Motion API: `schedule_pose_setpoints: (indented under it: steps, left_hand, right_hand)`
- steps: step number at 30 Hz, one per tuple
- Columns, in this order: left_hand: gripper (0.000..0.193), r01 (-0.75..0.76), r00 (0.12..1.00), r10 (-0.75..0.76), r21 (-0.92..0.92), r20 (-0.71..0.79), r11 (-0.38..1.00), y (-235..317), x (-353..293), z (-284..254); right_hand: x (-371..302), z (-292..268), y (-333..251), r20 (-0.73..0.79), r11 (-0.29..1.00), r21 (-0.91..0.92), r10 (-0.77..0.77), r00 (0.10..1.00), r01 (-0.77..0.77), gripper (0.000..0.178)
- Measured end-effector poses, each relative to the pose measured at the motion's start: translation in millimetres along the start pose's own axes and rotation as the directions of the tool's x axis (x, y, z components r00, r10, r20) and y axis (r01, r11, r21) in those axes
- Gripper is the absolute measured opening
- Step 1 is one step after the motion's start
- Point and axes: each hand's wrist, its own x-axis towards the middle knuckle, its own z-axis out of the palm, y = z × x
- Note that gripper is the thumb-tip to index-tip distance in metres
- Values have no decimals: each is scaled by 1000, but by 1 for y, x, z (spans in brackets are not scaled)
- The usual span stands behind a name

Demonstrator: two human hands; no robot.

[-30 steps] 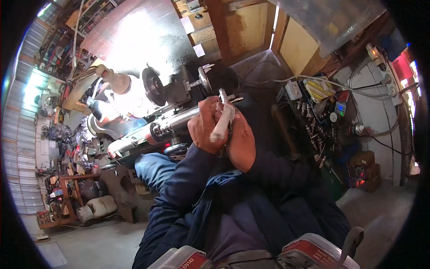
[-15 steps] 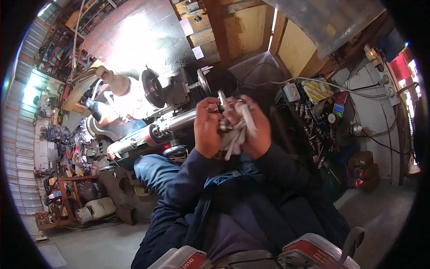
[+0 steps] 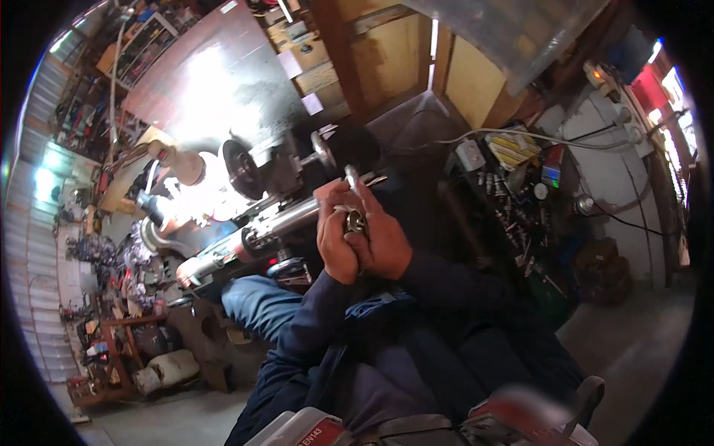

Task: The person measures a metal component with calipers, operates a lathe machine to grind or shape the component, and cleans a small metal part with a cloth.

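Observation:
In front of my chest, both hands are pressed together around a small shiny metal part point(image 3: 356, 221) with a ring-like end. My left hand point(image 3: 338, 251) curls round it from the left. My right hand point(image 3: 388, 241) wraps it from the other side, its fingers pointing up and away. A pale scrap of rag point(image 3: 343, 209) shows between the fingers; most of it is hidden in my grip. A bright metal tip point(image 3: 351, 177) sticks out beyond the fingertips. Just left of my hands runs the polished steel cylinder point(image 3: 290, 217) of a machine.
A machine handwheel point(image 3: 321, 152) stands beyond my hands, with a round dark disc point(image 3: 241, 165) and lamp point(image 3: 190, 167) left of it. Another handwheel point(image 3: 288, 267) sits by my left knee. At right, a bench carries metal tooling point(image 3: 509, 215), a dial gauge point(image 3: 541, 191) and cables.
My hands have closed together and moved slightly left. The rag, spread and loose in my right hand before, is now bunched and mostly covered. The view has shifted slightly.

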Motion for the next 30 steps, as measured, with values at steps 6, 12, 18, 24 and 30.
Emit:
schedule_pose_setpoints:
  steps: [6,12,18,24,30]
  left_hand:
    - [44,-322,809,393,231,-436,918,-11,20,30]
    - [44,-94,891,-180,-558,-416,825,16,24,36]
    - [40,-76,960,14,-213,-280,974,3,16,59]
    - [44,-58,982,26,-166,-190,984,25,18,23]
    - [31,-100,990,106,68,-96,993,34,17,3]
  right_hand:
    - [-7,16,-6,-76,655,740,305,949,-152,79]
    - [-15,-23,-16,17,899,346,281,959,-270,62]
    - [-15,-23,0,-209,832,497,390,897,-246,46]
    - [-19,-46,-5,-221,822,340,542,811,-457,34]
    - [-6,-49,13,-367,962,251,-12,930,111,46]
